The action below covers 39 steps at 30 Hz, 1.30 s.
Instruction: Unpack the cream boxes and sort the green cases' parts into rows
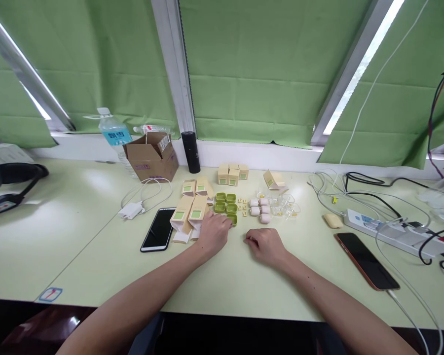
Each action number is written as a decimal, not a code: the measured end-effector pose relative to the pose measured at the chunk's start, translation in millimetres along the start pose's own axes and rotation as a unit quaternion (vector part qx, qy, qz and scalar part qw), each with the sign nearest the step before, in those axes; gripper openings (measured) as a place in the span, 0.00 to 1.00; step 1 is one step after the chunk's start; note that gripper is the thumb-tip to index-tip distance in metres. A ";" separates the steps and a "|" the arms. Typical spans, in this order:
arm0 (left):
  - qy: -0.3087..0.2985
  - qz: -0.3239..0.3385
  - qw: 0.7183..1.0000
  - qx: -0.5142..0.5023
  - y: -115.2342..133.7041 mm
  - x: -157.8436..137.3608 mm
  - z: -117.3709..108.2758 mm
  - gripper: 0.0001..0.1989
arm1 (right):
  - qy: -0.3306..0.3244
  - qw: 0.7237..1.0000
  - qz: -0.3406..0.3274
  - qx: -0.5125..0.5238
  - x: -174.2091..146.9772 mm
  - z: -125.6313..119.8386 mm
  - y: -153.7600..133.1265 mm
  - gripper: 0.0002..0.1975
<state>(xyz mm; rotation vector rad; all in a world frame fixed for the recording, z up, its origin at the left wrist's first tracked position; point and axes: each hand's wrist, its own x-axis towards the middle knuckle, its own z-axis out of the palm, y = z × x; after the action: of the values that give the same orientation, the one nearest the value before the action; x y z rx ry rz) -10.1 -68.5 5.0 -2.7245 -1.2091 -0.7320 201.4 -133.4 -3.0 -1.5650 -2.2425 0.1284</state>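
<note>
My left hand (215,231) is closed, its fingertips at the edge of the nearest small green square cup (234,217). Several more such green cups (231,198) stand in rows just beyond it. My right hand (268,245) rests on the table with its fingers curled in, and nothing shows in them. Tiny yellow pieces (244,213), white and pink rounded blocks (265,218) and clear plastic covers (288,199) lie ahead of the hands. Left of the cups are open beige boxes (197,212) with green labels, partly behind my left hand.
Closed small beige boxes (233,176) and one open box (274,180) stand farther back. A phone (158,230) lies at left, another phone (367,261) at right by a power strip (388,234) and cables. A cardboard carton (151,160), black cylinder (191,153) and water bottle (114,135) line the back.
</note>
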 end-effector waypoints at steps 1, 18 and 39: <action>-0.001 0.002 1.000 0.004 0.0 -0.1 0.3 0.16 | -0.004 1.000 0.003 0.000 0.1 -0.5 -0.5 0.07; -0.005 0.009 0.998 0.061 2.2 -3.1 -4.2 0.13 | -0.070 0.997 0.039 -0.007 2.8 -11.0 -7.5 0.07; -0.013 0.007 0.998 0.057 0.3 -3.2 1.7 0.14 | 0.016 1.000 -0.024 -0.011 1.5 -6.9 3.0 0.09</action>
<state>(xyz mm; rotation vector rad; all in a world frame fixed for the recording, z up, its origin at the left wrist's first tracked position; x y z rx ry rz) -11.1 -70.5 2.1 -2.6545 -1.1957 -0.6078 206.2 -132.0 2.8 -1.5118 -2.2614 0.0649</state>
